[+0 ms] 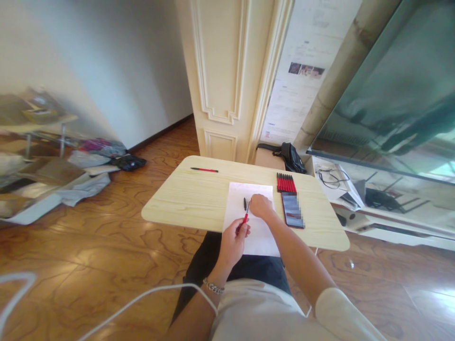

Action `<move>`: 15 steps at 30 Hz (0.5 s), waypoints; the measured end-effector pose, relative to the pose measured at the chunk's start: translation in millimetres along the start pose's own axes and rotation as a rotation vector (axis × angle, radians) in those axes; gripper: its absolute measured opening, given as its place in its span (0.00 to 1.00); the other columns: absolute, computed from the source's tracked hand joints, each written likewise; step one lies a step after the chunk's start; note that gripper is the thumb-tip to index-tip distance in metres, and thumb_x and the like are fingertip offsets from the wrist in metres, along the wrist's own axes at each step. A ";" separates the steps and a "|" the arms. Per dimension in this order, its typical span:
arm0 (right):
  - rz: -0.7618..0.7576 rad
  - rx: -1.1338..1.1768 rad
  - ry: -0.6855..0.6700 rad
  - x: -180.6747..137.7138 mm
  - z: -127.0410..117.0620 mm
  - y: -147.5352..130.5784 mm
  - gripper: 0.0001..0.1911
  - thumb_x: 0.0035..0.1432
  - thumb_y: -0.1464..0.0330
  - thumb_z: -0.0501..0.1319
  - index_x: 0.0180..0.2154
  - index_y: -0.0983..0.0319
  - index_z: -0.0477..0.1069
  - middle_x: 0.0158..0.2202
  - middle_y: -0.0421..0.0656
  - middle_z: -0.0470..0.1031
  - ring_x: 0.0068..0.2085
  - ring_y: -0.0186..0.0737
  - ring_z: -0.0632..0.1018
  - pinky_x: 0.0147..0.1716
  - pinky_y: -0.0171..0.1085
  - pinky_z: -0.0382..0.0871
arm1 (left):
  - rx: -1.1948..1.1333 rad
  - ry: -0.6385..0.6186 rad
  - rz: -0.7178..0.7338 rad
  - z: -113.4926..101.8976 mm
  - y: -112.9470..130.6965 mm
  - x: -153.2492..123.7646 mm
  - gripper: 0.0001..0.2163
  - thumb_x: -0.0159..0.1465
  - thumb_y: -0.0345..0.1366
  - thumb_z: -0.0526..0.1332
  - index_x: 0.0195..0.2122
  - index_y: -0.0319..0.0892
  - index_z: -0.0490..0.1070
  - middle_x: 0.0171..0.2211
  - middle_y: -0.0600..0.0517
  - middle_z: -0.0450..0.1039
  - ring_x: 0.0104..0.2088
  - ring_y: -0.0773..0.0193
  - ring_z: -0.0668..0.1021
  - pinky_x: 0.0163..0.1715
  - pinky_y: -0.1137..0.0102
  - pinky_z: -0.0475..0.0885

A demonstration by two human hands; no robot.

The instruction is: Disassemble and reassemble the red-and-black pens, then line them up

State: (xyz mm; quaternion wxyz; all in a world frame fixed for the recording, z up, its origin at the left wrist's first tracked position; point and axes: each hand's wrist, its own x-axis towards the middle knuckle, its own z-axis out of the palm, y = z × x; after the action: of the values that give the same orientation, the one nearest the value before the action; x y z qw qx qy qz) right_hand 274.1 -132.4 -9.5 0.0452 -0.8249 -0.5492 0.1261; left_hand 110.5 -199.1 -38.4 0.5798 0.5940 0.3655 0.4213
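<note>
My left hand (234, 239) is closed around a red pen barrel (245, 219) that points up and away from me. A thin dark rod, like a refill (248, 206), sticks out of the barrel's far end. Beside that rod, my right hand (261, 207) is closed with its fingertips at the upper end; the fingers are partly hidden, and the rod appears to be pinched there. A small black pen part (245, 203) lies on the white paper (261, 241), just left of the rod. Both hands are over the paper.
On the pale wooden table (185, 203), a red and black pen (204, 169) lies at the far left. A row of several red and black pens (286, 183) lies right of the paper, above a phone (293, 210). A white cable (142, 298) crosses at lower left.
</note>
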 end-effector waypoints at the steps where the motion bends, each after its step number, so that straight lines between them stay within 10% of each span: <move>1: 0.003 0.010 0.010 -0.7 0.9 2.1 0.12 0.57 0.68 0.56 0.41 0.65 0.74 0.44 0.55 0.75 0.45 0.51 0.76 0.40 0.41 0.66 | 0.002 0.002 0.001 -0.2 -0.1 0.1 0.17 0.64 0.45 0.56 0.46 0.38 0.71 0.33 0.48 0.75 0.31 0.64 0.77 0.34 0.70 0.72; 15: -0.095 1.630 -0.008 -52.5 -23.0 22.1 0.17 0.48 0.58 0.67 0.37 0.63 0.74 0.32 0.43 0.73 0.29 0.31 0.70 0.27 0.31 0.61 | -0.005 -0.063 -0.006 9.5 4.6 -0.9 0.18 0.63 0.46 0.56 0.48 0.38 0.71 0.34 0.47 0.76 0.32 0.64 0.77 0.34 0.69 0.72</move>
State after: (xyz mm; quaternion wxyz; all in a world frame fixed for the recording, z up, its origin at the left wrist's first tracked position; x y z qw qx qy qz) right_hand 280.7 -187.7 16.3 0.6344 -0.5086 -0.3195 0.4867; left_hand 118.7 -203.9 -33.6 0.5936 0.6043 0.3480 0.4016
